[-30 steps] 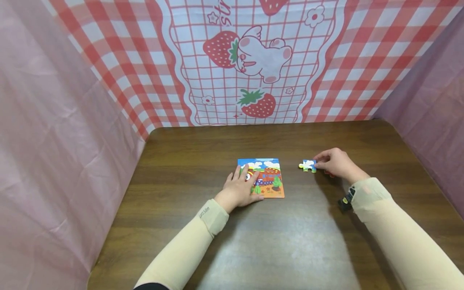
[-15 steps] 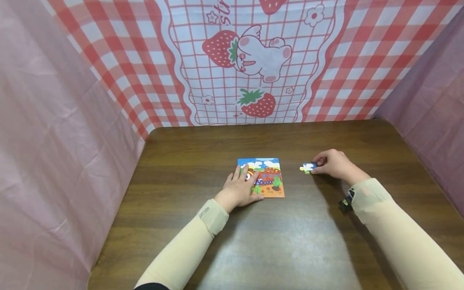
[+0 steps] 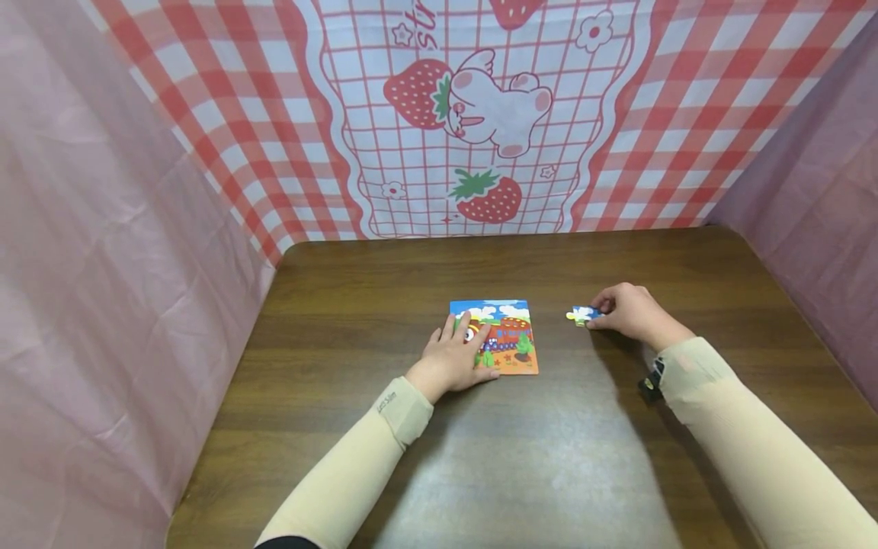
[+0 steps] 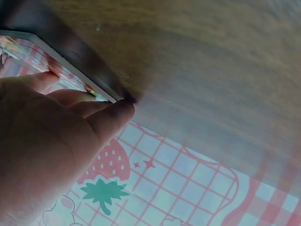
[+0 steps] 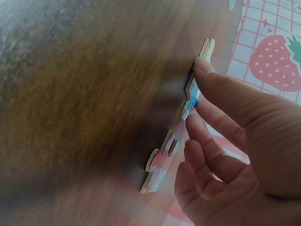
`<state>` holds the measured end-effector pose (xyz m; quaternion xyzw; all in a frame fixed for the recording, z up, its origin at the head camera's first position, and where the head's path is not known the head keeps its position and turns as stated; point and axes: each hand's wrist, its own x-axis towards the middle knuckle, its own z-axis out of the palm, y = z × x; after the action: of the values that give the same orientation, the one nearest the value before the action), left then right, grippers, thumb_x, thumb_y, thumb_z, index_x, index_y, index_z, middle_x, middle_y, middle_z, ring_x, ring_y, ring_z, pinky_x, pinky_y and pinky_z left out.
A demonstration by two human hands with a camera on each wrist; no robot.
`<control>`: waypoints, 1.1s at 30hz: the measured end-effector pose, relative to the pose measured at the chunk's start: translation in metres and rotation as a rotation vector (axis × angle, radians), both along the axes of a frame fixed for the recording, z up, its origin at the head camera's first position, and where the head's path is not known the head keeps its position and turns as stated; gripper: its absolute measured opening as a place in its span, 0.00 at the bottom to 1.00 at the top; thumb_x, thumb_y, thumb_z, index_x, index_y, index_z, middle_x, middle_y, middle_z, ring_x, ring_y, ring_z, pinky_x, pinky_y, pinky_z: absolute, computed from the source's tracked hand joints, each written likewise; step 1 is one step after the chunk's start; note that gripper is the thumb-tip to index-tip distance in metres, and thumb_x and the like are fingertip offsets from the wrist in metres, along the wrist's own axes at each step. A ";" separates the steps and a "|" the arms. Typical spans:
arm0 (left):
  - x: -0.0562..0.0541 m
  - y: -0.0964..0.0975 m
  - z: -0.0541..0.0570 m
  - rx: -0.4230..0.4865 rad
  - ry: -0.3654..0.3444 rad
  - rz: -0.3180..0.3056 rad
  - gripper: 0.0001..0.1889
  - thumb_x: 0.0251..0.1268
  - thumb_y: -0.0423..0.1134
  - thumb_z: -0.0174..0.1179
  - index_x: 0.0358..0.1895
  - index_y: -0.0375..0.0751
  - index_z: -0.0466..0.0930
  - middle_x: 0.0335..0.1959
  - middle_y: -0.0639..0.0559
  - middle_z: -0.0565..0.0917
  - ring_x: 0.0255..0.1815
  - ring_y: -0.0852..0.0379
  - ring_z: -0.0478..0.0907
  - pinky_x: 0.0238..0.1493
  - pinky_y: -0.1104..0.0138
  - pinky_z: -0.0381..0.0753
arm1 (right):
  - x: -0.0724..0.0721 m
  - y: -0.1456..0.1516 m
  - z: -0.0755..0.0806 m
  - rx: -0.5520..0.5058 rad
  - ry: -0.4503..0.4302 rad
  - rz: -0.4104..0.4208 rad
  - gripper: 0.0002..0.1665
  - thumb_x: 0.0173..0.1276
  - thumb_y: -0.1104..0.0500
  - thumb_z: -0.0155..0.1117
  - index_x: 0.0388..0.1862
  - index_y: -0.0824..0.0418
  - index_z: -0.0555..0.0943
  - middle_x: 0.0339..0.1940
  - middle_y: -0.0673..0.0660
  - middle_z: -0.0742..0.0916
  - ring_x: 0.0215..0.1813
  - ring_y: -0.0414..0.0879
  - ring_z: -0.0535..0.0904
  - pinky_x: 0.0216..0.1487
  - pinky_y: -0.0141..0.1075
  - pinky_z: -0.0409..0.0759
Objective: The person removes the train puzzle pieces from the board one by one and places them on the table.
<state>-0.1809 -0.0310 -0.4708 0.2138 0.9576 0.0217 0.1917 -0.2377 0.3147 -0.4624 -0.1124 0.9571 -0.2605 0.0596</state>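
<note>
My left hand [image 3: 453, 358] rests with spread fingers over the left part of a square jigsaw puzzle [image 3: 511, 354], which shows a red train under a blue sky. The left wrist view catches the puzzle's thick edge, with fingertips along it. To the right of the puzzle, my right hand [image 3: 631, 313] pinches a small puzzle piece [image 3: 581, 315] in blue, white and green between thumb and fingers. The right wrist view has this piece edge-on, close over the table. Beneath the curled fingers lies another puzzle piece [image 5: 161, 165], reddish on top, hidden by the hand in the head view.
The brown wooden table [image 3: 549, 450] has a checked strawberry cloth [image 3: 494, 114] hanging behind it. Pink curtains [image 3: 123, 229] close off both sides. A small black device [image 3: 650, 387] is strapped under the right wrist.
My right hand's thumb has come over the lower right of the small piece, which has turned slightly. The reddish piece under that hand has gone out of sight. The left hand has stayed still.
</note>
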 end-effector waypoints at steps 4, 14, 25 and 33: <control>0.001 0.000 -0.001 -0.002 0.000 -0.003 0.46 0.69 0.75 0.44 0.84 0.62 0.42 0.84 0.45 0.37 0.82 0.41 0.35 0.76 0.47 0.48 | 0.001 0.000 0.001 0.002 0.003 0.000 0.19 0.55 0.56 0.83 0.38 0.67 0.88 0.29 0.54 0.84 0.34 0.49 0.77 0.38 0.44 0.73; 0.001 -0.001 -0.001 0.010 0.003 -0.008 0.46 0.70 0.75 0.45 0.84 0.62 0.42 0.84 0.45 0.38 0.82 0.40 0.35 0.76 0.47 0.48 | 0.002 -0.002 0.002 0.006 -0.032 -0.003 0.21 0.57 0.55 0.82 0.41 0.69 0.87 0.31 0.55 0.84 0.36 0.51 0.77 0.39 0.45 0.73; 0.000 -0.002 0.000 0.015 0.002 -0.009 0.46 0.69 0.75 0.45 0.84 0.61 0.42 0.84 0.44 0.37 0.82 0.40 0.36 0.76 0.47 0.48 | 0.001 -0.004 0.003 0.010 -0.025 0.003 0.20 0.56 0.56 0.83 0.41 0.69 0.87 0.31 0.55 0.84 0.36 0.51 0.77 0.39 0.45 0.73; 0.001 -0.004 0.002 0.041 -0.002 -0.008 0.46 0.69 0.74 0.46 0.84 0.61 0.43 0.84 0.45 0.38 0.82 0.40 0.36 0.76 0.48 0.48 | 0.002 -0.012 0.007 0.001 0.006 -0.026 0.22 0.61 0.53 0.79 0.45 0.69 0.86 0.35 0.59 0.84 0.39 0.54 0.78 0.42 0.49 0.75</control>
<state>-0.1802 -0.0349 -0.4684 0.2213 0.9560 0.0406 0.1884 -0.2354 0.3030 -0.4552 -0.1007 0.9587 -0.2606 0.0534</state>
